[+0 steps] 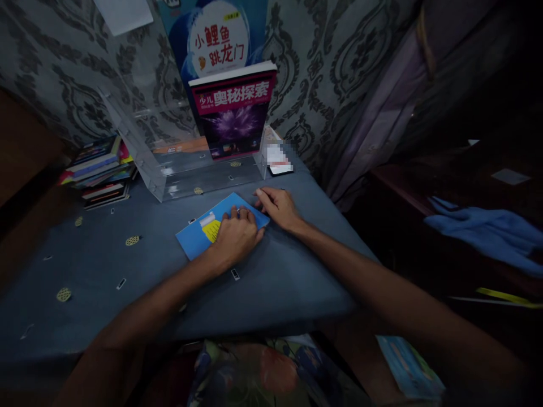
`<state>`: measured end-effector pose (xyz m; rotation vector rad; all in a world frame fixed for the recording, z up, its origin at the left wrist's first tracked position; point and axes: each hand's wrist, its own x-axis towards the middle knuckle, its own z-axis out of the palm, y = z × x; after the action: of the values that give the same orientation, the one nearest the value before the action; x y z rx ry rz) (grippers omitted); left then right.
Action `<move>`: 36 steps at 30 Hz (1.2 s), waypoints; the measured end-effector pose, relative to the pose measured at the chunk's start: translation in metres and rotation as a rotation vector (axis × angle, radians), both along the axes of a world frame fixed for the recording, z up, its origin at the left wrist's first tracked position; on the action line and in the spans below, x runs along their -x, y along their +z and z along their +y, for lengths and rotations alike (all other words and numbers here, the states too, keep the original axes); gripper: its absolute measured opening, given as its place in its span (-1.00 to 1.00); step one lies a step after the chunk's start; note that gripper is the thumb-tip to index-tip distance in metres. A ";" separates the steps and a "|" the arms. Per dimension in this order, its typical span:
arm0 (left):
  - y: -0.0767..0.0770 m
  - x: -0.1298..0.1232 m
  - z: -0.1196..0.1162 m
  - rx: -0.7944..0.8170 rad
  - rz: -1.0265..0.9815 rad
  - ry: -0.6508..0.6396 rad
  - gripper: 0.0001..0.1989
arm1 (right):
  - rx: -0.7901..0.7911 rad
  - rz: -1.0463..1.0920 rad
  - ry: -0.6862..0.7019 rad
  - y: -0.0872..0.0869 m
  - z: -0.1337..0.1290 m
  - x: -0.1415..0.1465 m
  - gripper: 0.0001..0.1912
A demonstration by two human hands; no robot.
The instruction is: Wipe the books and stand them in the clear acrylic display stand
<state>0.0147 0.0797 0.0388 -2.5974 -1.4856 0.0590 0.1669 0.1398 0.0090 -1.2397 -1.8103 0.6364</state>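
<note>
A blue booklet with a yellow and white patch lies slantwise on the dark blue tablecloth. On top of its right half rests my left hand, fingers spread over the cover. My right hand is at the booklet's right corner, its fingers curled with thumb and forefinger close together; whether they pinch the corner is too dark to tell. Beyond both hands stands a clear acrylic rack, which holds a purple and red book upright, with a taller blue book behind it.
A stack of books sits at the table's back left. Right of the rack lies a phone-like white item. Past the table's right edge are a blue cloth and, lower down, a light blue booklet. Patterned wall covering rises behind.
</note>
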 end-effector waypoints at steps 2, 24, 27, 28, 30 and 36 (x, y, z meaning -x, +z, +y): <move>0.001 -0.001 0.001 0.006 -0.012 0.009 -0.50 | -0.009 0.004 0.011 0.001 -0.001 0.000 -0.47; 0.001 0.006 0.001 -0.037 -0.029 -0.020 -0.48 | 0.009 0.075 0.118 0.019 -0.010 -0.005 -0.45; 0.010 0.017 0.007 0.029 -0.030 -0.089 -0.41 | 0.101 -0.006 0.270 0.022 -0.014 -0.007 -0.46; 0.014 0.022 0.010 0.057 -0.041 -0.107 -0.42 | 0.134 -0.042 0.321 0.022 -0.015 -0.008 -0.46; 0.021 0.033 0.016 0.140 -0.079 -0.127 -0.47 | 0.186 -0.103 0.389 0.023 -0.016 -0.009 -0.47; 0.023 0.065 0.027 0.327 -0.118 -0.076 -0.47 | 0.164 -0.208 0.368 0.027 -0.015 -0.013 -0.55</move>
<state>-0.0501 0.1070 0.0616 -2.9599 -1.5253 0.1548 0.1801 0.1246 0.0361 -1.1175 -2.2249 0.9024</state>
